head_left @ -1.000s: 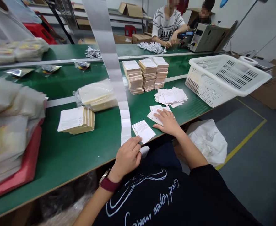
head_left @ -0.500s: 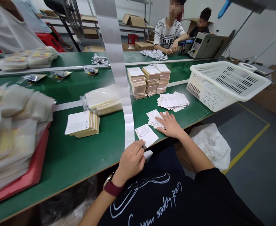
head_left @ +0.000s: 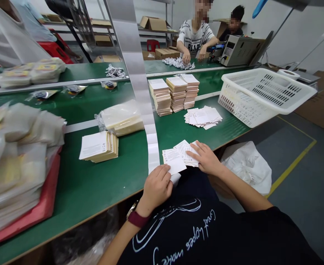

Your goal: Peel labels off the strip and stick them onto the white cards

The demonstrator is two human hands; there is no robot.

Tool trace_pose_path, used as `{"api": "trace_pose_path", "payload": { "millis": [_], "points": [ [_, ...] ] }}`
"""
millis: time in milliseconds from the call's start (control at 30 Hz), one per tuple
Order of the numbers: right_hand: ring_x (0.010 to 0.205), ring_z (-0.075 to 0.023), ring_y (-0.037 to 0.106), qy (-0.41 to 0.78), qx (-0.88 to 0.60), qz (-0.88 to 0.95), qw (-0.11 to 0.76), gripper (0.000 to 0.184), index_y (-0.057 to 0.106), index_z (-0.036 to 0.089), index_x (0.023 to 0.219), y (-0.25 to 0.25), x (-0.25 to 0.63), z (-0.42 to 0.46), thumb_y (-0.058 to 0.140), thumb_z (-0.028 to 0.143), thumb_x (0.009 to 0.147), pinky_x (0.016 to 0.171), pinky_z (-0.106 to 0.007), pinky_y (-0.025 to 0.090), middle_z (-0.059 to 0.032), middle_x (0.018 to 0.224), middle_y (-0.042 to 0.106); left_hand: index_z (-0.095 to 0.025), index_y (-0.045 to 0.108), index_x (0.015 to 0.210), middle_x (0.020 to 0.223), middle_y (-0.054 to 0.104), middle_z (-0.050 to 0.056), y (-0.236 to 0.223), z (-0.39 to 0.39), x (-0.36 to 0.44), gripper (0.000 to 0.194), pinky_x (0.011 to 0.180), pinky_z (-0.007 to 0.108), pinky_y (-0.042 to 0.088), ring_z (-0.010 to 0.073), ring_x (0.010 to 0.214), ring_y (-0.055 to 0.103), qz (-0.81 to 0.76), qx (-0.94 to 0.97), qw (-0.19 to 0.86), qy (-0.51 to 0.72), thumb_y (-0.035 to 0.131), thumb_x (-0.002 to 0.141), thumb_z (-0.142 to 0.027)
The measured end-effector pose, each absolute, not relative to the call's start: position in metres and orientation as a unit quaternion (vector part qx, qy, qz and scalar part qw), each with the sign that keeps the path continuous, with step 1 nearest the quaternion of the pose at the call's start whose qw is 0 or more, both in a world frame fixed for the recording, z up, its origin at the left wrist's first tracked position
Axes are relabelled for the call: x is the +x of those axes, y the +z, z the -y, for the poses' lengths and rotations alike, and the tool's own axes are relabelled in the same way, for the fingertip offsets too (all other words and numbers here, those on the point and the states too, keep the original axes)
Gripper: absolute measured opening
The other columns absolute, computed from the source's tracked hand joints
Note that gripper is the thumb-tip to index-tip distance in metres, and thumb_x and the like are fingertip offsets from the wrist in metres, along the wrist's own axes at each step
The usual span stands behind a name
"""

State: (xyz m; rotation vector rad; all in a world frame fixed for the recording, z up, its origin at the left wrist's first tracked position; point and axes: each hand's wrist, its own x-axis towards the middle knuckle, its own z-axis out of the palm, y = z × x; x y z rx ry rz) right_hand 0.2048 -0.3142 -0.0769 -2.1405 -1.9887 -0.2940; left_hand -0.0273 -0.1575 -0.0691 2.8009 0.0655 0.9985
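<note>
My left hand [head_left: 156, 186] sits at the near edge of the green table [head_left: 95, 184], fingers curled and pinching the lower end of a long white label strip [head_left: 152, 151] that hangs down from above. A single white printed card [head_left: 173, 160] lies just beyond its fingertips. My right hand [head_left: 206, 159] rests flat, fingers stretched, on a small fanned pile of white cards [head_left: 186, 149] beside that card.
A white plastic basket [head_left: 264, 94] stands at right. Three tall card stacks [head_left: 174, 94], a loose card pile [head_left: 203, 117], a bagged bundle [head_left: 121, 118] and a short card stack [head_left: 98, 146] lie ahead. Bagged goods fill a red tray [head_left: 26, 217] at left. Two people sit across the table.
My right hand has slid the small card pile toward the near edge, next to the single card. My left hand keeps its pinch on the strip.
</note>
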Motion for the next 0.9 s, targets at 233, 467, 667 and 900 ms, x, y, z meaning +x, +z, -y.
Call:
{"api": "trace_pose_path", "payload": {
  "millis": [233, 467, 667, 900],
  "points": [
    [0.119, -0.0196, 0.063, -0.101, -0.766, 0.599, 0.209, 0.054, 0.053, 0.019, 0.140, -0.070, 0.228, 0.324, 0.035, 0.012, 0.089, 0.101, -0.035, 0.051, -0.0071, 0.133, 0.065, -0.016, 0.062, 0.079, 0.100, 0.070, 0.012, -0.068, 0.158, -0.027, 0.016, 0.087, 0.041, 0.056, 0.0261, 0.096, 0.065, -0.024, 0.940, 0.081, 0.330, 0.051, 0.076, -0.004],
    [0.144, -0.0271, 0.037, -0.257, -0.854, 0.388, 0.233, 0.057, 0.041, 0.013, 0.148, -0.019, 0.313, 0.272, 0.024, 0.022, 0.095, 0.117, -0.051, 0.031, -0.0123, 0.152, 0.045, -0.018, 0.061, 0.076, 0.098, 0.070, 0.010, -0.068, 0.157, -0.026, 0.017, 0.083, 0.039, 0.056, 0.0245, 0.093, 0.065, -0.038, 0.934, 0.114, 0.338, 0.050, 0.078, -0.005],
    [0.148, -0.0412, 0.018, -0.081, -0.883, 0.456, 0.074, 0.078, 0.030, 0.014, 0.152, -0.042, 0.338, 0.243, 0.041, 0.059, 0.090, 0.111, -0.074, 0.012, -0.0195, 0.157, 0.033, -0.018, 0.062, 0.077, 0.092, 0.072, 0.007, -0.065, 0.154, -0.028, 0.020, 0.079, 0.035, 0.053, 0.0194, 0.088, 0.065, -0.110, 0.867, 0.268, 0.406, 0.046, 0.088, -0.011],
    [0.118, -0.0291, 0.058, -0.191, -0.802, 0.448, 0.346, 0.048, 0.060, 0.014, 0.124, -0.025, 0.247, 0.256, 0.033, 0.043, 0.097, 0.106, -0.050, 0.041, -0.0168, 0.116, 0.067, -0.016, 0.065, 0.073, 0.082, 0.070, 0.005, -0.047, 0.148, -0.028, 0.026, 0.068, 0.027, 0.049, 0.0155, 0.076, 0.063, -0.224, 0.789, 0.400, 0.409, 0.045, 0.089, -0.017]
  ]
}}
